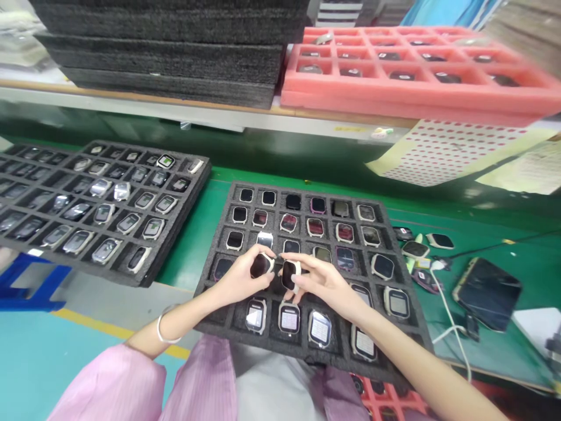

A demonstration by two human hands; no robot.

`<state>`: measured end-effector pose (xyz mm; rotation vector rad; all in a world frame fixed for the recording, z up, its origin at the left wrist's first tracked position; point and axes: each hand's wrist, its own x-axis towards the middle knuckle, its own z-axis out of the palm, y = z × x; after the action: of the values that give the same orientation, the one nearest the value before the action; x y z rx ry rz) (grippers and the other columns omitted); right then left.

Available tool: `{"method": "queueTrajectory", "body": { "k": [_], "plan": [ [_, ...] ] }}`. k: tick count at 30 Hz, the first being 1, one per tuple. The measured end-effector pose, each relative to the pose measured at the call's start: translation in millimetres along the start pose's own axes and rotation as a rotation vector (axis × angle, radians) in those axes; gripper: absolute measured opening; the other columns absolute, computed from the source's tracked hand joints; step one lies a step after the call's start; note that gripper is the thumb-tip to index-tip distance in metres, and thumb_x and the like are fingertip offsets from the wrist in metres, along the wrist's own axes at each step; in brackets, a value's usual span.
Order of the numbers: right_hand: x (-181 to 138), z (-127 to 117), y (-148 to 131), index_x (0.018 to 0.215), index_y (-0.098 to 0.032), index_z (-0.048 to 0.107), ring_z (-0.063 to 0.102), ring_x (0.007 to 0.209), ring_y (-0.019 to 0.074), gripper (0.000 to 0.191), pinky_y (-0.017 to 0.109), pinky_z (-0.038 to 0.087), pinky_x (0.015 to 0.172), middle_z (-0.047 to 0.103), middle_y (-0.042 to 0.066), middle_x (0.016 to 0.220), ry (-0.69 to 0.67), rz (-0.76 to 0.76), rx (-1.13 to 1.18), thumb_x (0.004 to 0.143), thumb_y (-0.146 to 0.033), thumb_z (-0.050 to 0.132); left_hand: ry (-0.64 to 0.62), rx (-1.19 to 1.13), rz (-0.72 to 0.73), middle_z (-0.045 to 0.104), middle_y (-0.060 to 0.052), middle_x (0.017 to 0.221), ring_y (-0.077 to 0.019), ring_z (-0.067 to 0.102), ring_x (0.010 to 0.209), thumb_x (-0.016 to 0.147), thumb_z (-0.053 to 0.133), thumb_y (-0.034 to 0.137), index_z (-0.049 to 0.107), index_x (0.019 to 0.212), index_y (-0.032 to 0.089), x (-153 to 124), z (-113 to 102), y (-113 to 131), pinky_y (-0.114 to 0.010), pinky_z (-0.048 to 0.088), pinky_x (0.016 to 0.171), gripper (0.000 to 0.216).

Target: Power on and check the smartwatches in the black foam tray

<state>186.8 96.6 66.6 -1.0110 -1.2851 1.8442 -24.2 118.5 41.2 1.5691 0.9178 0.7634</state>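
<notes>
Over a black foam tray (219,292) of small watch bodies, my left hand (240,279) is closed on a white-edged watch body (261,265) with a dark screen. Right beside it, my right hand (322,282) pinches a second watch body (290,275), also dark-screened, held upright. Both pieces hover above the tray's middle rows, nearly touching. Below my hands lie three watch bodies with lit screens (288,318). The tray rests on my lap and the edge of the green bench (482,222).
A second black tray (175,257) of watch bodies lies to the left. Stacked black foam (166,52) and a pink foam tray (394,96) stand on the back shelf. Loose watch bodies (415,249), a dark phone (487,292), a white cable (447,304) and a dotted sheet (438,152) lie right.
</notes>
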Motion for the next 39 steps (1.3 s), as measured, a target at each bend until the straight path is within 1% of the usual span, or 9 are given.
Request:
{"method": "queueTrajectory", "body": {
  "k": [2,4,7,11,16,23,28,33,39],
  "plan": [
    [-0.3,-1.2,0.7,0.135,-0.015,0.047,0.072,0.069,0.0215,0.054,0.032,0.06,0.062,0.071,0.008,0.087,-0.006,0.019,0.002,0.086,-0.03,0.065,0.007,0.021,-0.005,0.05,0.002,0.081,-0.0133,0.049,0.071,0.075,0.055,0.011,0.049,0.102,0.019,-0.2,0.3,0.5,-0.024,0.039,0.067,0.029],
    [-1.6,-2.7,0.3,0.135,-0.012,0.048,0.071,0.063,0.0203,0.054,0.031,0.059,0.061,0.072,0.007,0.071,0.0,0.043,-0.019,0.087,-0.029,0.064,0.002,0.044,-0.018,0.05,0.003,0.08,-0.0133,0.048,0.071,0.074,0.054,0.01,0.049,0.1,0.019,-0.6,0.3,1.5,-0.024,0.038,0.068,0.028],
    [-3.2,-3.5,-1.3,0.134,-0.01,0.05,0.069,0.054,0.0179,0.055,0.029,0.057,0.058,0.071,0.006,0.063,0.036,0.056,-0.05,0.085,-0.029,0.067,-0.021,0.062,-0.028,0.05,0.003,0.08,-0.0132,0.049,0.072,0.075,0.053,0.01,0.049,0.1,0.018,-1.0,-0.4,3.1,-0.024,0.038,0.069,0.027],
    [-2.0,-2.7,-0.5,0.132,-0.011,0.051,0.068,0.054,0.0177,0.057,0.028,0.057,0.057,0.072,0.006,0.063,0.036,0.042,-0.04,0.082,-0.031,0.07,-0.014,0.049,-0.012,0.051,0.002,0.083,-0.0138,0.05,0.074,0.076,0.053,0.012,0.049,0.103,0.018,-0.6,-1.1,4.7,-0.024,0.038,0.069,0.028],
    [0.0,-2.7,4.7,0.134,-0.011,0.049,0.07,0.059,0.0188,0.058,0.03,0.057,0.06,0.073,0.008,0.07,0.007,0.024,-0.017,0.082,-0.03,0.07,-0.022,0.027,0.006,0.053,0.0,0.089,-0.0144,0.051,0.079,0.077,0.054,0.012,0.048,0.108,0.019,-0.1,-1.2,4.8,-0.024,0.039,0.072,0.032],
    [-2.0,-1.8,1.6,0.13,-0.012,0.054,0.068,0.056,0.0169,0.057,0.029,0.056,0.06,0.071,0.005,0.066,0.03,0.042,-0.047,0.081,-0.034,0.071,-0.042,0.082,-0.004,0.051,0.002,0.082,-0.0138,0.05,0.074,0.076,0.053,0.012,0.048,0.103,0.019,-0.4,-1.8,2.4,-0.024,0.039,0.07,0.028],
    [-2.3,-0.3,2.0,0.131,-0.012,0.052,0.069,0.058,0.017,0.057,0.028,0.056,0.061,0.072,0.006,0.066,0.002,0.045,-0.037,0.081,-0.032,0.071,-0.021,0.075,0.016,0.052,0.0,0.088,-0.015,0.051,0.079,0.078,0.053,0.013,0.048,0.106,0.019,-0.5,-1.4,2.8,-0.025,0.041,0.075,0.029],
    [-2.7,-0.9,1.9,0.126,-0.011,0.056,0.067,0.056,0.0164,0.053,0.028,0.056,0.059,0.07,0.004,0.064,0.015,0.043,-0.051,0.08,-0.032,0.072,-0.025,0.101,-0.013,0.05,0.002,0.082,-0.0142,0.049,0.075,0.076,0.053,0.011,0.048,0.102,0.018,-0.3,-2.0,2.2,-0.025,0.04,0.071,0.028],
    [-1.6,-0.9,1.2,0.13,-0.011,0.053,0.067,0.055,0.0164,0.059,0.028,0.056,0.058,0.069,0.004,0.062,0.034,0.05,-0.049,0.08,-0.034,0.072,-0.029,0.068,0.012,0.052,0.0,0.089,-0.0145,0.05,0.079,0.078,0.054,0.014,0.047,0.109,0.018,-0.4,-2.2,5.4,-0.025,0.041,0.073,0.032]
  ]
}}
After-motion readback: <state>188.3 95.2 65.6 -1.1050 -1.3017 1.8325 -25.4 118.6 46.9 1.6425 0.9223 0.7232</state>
